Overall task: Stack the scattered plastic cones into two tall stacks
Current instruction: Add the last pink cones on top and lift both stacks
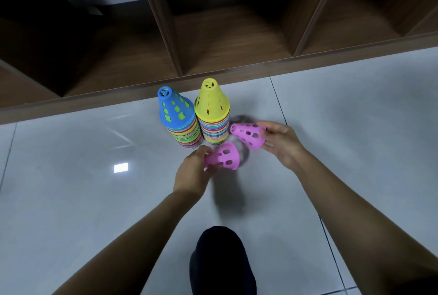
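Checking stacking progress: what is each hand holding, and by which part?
The left hand grips one pink perforated plastic cone by its narrow top end; the right hand holds a second pink perforated plastic cone at its wide rim.

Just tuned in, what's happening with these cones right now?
A person is stacking perforated plastic cones on a tiled floor. Two tall multicoloured stacks stand side by side before a wooden shelf unit: the blue-topped stack and the yellow-topped stack. The left hand grips the near pink cone; the right hand grips the far pink cone. Neither pink cone is on a stack yet.
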